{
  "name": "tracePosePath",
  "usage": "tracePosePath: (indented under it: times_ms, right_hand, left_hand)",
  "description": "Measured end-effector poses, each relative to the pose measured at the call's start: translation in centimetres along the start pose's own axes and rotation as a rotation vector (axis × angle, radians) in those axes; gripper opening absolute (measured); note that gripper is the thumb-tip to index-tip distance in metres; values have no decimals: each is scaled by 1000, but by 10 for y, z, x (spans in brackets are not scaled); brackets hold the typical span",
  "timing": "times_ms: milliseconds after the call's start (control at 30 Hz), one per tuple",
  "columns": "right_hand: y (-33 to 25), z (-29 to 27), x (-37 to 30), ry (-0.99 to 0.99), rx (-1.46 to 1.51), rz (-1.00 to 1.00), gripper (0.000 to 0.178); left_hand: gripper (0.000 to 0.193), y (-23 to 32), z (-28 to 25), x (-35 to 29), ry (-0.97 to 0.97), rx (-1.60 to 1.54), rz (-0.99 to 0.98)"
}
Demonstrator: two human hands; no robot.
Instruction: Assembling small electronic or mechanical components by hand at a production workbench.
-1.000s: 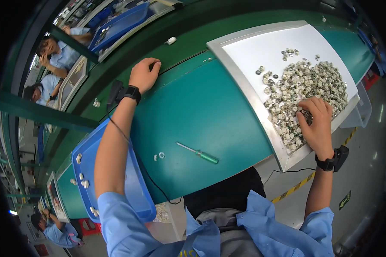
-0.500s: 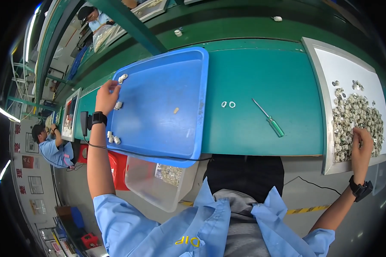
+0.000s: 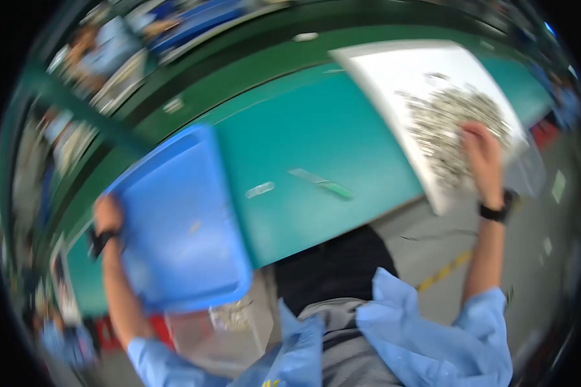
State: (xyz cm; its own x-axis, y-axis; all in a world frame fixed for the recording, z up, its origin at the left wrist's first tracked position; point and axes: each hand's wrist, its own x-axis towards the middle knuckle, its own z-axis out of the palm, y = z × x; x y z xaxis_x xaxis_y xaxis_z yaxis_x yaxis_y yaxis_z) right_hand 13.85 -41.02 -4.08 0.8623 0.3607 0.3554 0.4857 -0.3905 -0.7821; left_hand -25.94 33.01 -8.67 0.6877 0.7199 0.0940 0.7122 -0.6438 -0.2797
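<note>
Table [image 3: 329, 122]: parts [image 3: 439, 129], right hand [image 3: 483, 147] at 2 o'clock; tray [image 3: 161, 193], left hand [image 3: 108, 215] at 9, likely for reach; can't tell grips.

Green bench top [image 3: 316, 226] carries a blue tray [image 3: 174, 200] at left overhanging the near edge, a shallow white tray [image 3: 394, 64] at right, and between them small pale rings [image 3: 260, 189], motion-blurred, just left of a green-handled screwdriver [image 3: 336, 188]; darker green strip [image 3: 252, 61] beyond holds small white pieces [image 3: 305, 37].

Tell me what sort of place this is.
Probably a factory assembly or sorting line: there's a long green work surface, a white tray heaped with small parts, and other people in similar blue shirts.
</note>
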Motion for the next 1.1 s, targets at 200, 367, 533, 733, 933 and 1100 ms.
tracePosePath:
  times_ms: [200, 367, 533, 733, 933, 1100]
  right_hand:
    - [-57, 36, -17, -54, 611, -4, 19]
    - [-70, 38, -28, -164, 775, -15, 16]
    - [-89, 45, -43, -241, 810, -22, 15]
    - [-109, 89, -80, -426, 932, -342, 14]
    - [-131, 100, -140, -425, 1475, 117, 10]
    - [-130, 83, -169, -332, 1522, 250, 9]
  left_hand:
    - [22, -100, 57, 1, 359, 33, 285]
    - [18, -4, -17, -25, 772, -26, 333]
    - [21, 87, -84, -92, 357, -1282, -1]
    - [16, 287, -188, -269, -436, -1863, 37]
    - [23, 400, -183, -322, -252, -2044, 229]
    - [30, 436, -211, -350, -8, -2056, 253]
